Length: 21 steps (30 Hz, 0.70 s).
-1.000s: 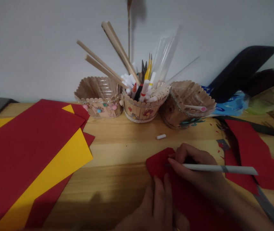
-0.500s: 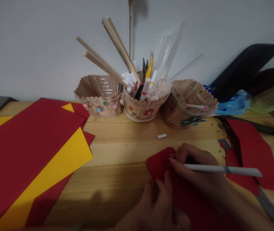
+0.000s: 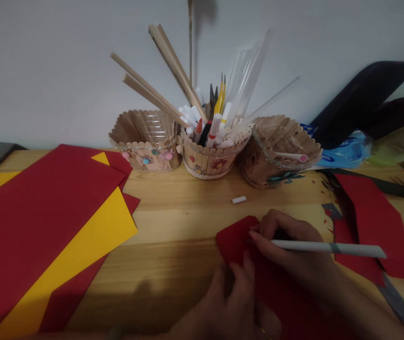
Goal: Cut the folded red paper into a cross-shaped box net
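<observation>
My right hand (image 3: pixel 290 250) is closed round a white pen (image 3: pixel 329 247), its tip resting on a small piece of red paper (image 3: pixel 233 238) on the wooden table (image 3: pixel 173 222). The pen's long barrel points off to the right. My left hand (image 3: pixel 230 302) lies on the near edge of the same red piece, fingers pressed down flat on it and holding it still. Much of the paper is hidden under both hands.
Large red and yellow sheets (image 3: pixel 46 222) cover the table's left half. Three popsicle-stick baskets (image 3: pixel 209 151) with pens and sticks stand at the back by the wall. A small white cap (image 3: pixel 238 199) lies before them. Red offcuts (image 3: pixel 372 217) and a metal ruler (image 3: pixel 393 302) lie right.
My left hand's fingers have crept a little forward onto the red piece. The right hand and pen have hardly shifted.
</observation>
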Tool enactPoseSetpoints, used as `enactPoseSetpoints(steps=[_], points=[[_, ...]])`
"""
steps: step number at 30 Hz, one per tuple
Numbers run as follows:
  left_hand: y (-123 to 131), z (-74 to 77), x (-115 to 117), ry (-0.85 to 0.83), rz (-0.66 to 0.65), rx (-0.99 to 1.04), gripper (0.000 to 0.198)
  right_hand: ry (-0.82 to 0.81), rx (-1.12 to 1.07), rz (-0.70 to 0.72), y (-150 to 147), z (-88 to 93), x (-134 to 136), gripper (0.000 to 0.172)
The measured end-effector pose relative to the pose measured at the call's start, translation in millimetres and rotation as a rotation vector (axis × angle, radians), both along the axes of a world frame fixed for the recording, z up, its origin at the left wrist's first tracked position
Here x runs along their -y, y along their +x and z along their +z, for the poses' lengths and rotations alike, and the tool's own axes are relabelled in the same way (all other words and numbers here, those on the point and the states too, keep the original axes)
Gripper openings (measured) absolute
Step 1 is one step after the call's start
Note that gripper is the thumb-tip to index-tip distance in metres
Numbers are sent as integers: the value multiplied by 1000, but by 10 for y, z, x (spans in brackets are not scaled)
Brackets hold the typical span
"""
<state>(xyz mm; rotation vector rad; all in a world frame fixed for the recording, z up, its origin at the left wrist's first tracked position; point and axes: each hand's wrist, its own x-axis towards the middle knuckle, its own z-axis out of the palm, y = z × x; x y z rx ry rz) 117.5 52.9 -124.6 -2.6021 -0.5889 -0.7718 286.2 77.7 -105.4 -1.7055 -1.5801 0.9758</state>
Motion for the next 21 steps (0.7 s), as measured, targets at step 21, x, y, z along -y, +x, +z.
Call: enactPoseSetpoints(steps=[21], points=[[-2,28,-8,32,7,-8,17,7,-96,50,-69,181,27,27]])
